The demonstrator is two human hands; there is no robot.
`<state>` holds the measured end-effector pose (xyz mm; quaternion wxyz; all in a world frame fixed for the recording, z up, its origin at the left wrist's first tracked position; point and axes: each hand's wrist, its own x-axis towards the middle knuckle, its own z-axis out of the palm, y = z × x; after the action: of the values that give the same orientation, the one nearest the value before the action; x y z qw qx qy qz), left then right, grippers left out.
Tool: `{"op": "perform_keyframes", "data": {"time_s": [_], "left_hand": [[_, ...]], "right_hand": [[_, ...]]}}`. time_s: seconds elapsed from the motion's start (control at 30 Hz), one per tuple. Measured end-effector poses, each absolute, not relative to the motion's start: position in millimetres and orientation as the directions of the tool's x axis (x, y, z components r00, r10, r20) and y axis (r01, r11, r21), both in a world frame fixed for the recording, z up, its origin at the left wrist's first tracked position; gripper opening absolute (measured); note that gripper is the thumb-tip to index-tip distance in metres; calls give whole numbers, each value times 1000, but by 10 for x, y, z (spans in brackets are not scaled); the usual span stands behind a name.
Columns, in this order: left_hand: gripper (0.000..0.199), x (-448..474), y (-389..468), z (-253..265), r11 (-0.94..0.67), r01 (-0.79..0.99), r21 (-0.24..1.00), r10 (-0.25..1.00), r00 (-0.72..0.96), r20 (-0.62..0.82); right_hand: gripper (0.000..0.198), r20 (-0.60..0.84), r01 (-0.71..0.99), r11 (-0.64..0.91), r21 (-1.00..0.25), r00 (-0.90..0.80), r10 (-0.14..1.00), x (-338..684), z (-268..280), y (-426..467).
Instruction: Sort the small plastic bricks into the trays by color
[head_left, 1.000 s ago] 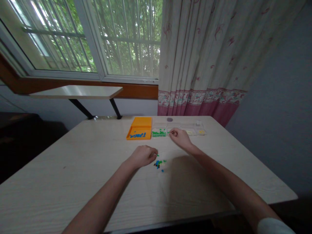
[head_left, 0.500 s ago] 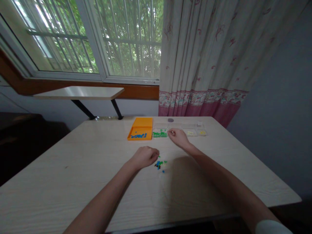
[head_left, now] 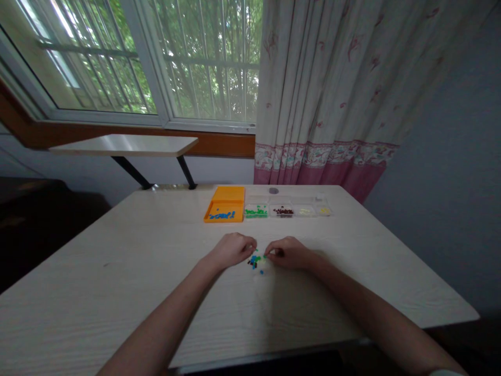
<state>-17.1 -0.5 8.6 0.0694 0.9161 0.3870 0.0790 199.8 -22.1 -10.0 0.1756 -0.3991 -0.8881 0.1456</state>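
Observation:
A small pile of coloured plastic pieces (head_left: 255,261), blue, green, dark and pale, lies mid-table between my hands. My left hand (head_left: 236,249) rests at its upper left, thumb and forefinger pinched at a small green piece (head_left: 257,250). From the right, my right hand (head_left: 288,253) reaches the pile's edge, its fingertips pinched at another green piece (head_left: 265,256). Whether that piece is lifted or still on the table I cannot tell. A single blue piece (head_left: 262,272) sits just nearer to me.
Behind the hands stands an open orange case (head_left: 229,194) with blue pieces. Beside it are clear boxes holding green pieces (head_left: 256,211), dark brown pieces (head_left: 283,211), and pale and yellow pieces (head_left: 324,211). A grey round object (head_left: 273,191) lies at the table's back edge.
My right hand has come back from the clear boxes to the pile, uncovering the dark brown pieces. My left hand has stayed in place, still pinched.

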Motion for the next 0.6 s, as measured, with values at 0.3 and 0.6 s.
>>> {"op": "perform_keyframes", "data": {"time_s": [0.3, 0.6], "left_hand": [[26, -224, 16, 183, -637, 663, 393, 739, 670, 68], [22, -266, 55, 200, -632, 579, 515, 674, 739, -4]], "right_hand": [[16, 217, 672, 639, -374, -607, 765, 1973, -78, -254], [16, 192, 684, 637, -355, -614, 766, 1966, -58, -253]]}}
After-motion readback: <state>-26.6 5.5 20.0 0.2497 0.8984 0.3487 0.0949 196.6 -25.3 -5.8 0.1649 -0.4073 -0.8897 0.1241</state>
